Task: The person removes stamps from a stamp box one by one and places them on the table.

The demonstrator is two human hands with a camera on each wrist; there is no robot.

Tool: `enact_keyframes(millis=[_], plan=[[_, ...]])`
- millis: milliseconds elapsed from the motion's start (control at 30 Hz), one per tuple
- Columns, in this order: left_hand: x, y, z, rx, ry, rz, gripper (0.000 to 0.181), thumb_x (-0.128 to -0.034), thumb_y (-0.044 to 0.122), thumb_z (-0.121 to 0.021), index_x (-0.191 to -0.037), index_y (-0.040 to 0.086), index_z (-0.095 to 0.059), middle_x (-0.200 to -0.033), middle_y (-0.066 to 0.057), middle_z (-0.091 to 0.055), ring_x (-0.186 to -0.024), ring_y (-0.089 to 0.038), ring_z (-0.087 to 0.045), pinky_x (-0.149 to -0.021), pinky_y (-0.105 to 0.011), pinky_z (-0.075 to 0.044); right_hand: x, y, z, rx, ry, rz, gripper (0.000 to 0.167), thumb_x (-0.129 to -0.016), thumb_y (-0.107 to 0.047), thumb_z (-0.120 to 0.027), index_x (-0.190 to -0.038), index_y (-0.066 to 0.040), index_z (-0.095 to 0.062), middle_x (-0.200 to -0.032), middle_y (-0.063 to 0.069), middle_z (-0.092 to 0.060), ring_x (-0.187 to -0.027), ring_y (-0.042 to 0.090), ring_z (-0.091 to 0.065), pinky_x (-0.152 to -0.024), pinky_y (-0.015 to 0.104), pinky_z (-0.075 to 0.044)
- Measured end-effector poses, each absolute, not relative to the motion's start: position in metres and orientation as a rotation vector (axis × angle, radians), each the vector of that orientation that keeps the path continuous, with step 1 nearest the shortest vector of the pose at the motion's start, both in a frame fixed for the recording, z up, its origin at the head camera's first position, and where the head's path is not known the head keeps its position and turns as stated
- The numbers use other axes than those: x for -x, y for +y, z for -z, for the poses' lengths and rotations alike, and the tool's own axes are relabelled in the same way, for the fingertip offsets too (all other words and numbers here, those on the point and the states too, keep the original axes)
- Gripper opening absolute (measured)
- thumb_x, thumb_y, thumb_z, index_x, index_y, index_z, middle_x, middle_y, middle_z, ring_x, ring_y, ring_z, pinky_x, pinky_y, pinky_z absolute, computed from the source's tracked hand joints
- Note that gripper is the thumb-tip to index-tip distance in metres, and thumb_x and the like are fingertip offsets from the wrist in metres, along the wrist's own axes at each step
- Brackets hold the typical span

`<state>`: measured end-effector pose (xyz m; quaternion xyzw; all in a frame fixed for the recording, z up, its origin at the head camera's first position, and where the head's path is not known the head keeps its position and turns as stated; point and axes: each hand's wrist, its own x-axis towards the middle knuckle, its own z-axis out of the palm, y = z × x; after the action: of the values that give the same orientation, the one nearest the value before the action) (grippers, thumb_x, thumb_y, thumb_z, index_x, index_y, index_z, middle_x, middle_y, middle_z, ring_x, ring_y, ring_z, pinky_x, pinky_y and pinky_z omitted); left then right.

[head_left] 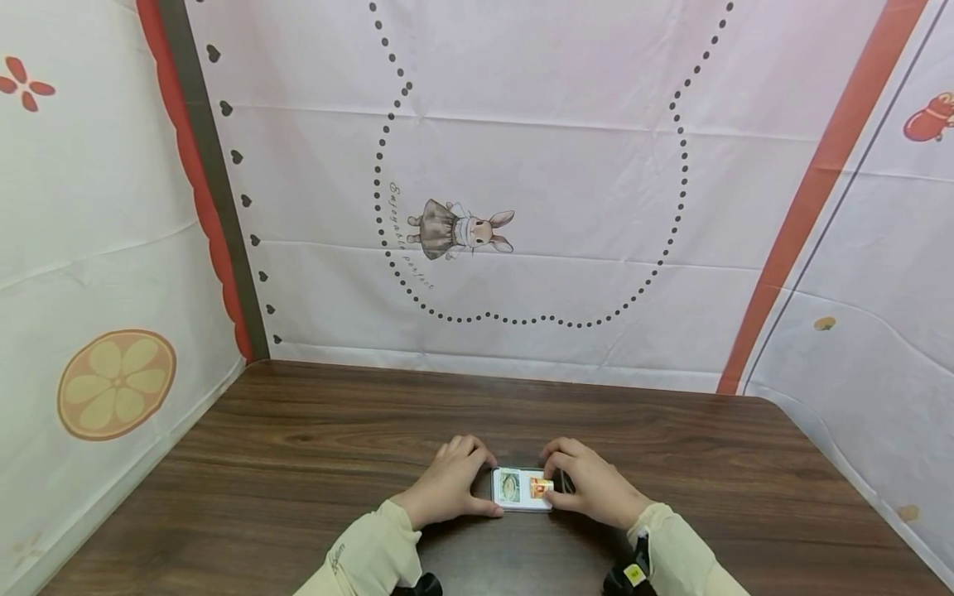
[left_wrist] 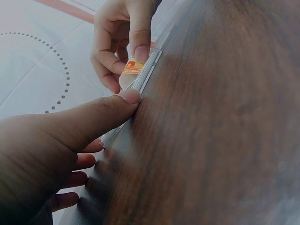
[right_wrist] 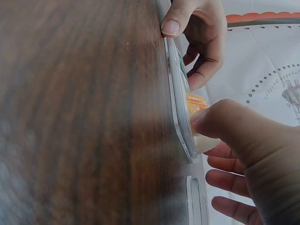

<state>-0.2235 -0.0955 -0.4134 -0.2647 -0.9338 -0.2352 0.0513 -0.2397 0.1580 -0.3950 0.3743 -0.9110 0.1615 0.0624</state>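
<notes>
A small flat white case (head_left: 525, 507) with clear edges lies on the brown wood table, in front of the person. On its left half shows a green-bordered picture (head_left: 510, 487), and on its right half an orange printed piece (head_left: 538, 487). My left hand (head_left: 447, 488) holds the case at its left end, thumb on the near edge and fingers at the far side. My right hand (head_left: 596, 488) pinches the orange piece, whose wavy-edged end tilts up off the case in the right wrist view. The thumb covers part of it there.
A second clear-edged strip (right_wrist: 196, 201) lies on the table beside the case, under the right hand. White printed cloth (head_left: 551, 165) hangs behind the table (head_left: 335, 430) and at both sides.
</notes>
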Motion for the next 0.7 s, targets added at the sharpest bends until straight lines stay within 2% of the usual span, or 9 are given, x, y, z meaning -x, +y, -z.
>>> enact_keyframes(millis=[700], plan=[[0.2222,-0.0963,0.4129,0.813,-2.841,0.714,0.056,-0.0729,0.052,-0.078,-0.112,0.015,-0.061,-0.115,0.001,-0.052,-0.109,-0.019,-0.046,-0.095,-0.042,-0.038,0.2414,0.1599,0.3950,-1.158,-2.711,-0.477,0.014,-0.083,-0.025,-0.073,-0.087,-0.020,-0.060,-0.110,-0.002,-0.060,-0.099,0.013,-0.056,-0.083,0.032,-0.050]])
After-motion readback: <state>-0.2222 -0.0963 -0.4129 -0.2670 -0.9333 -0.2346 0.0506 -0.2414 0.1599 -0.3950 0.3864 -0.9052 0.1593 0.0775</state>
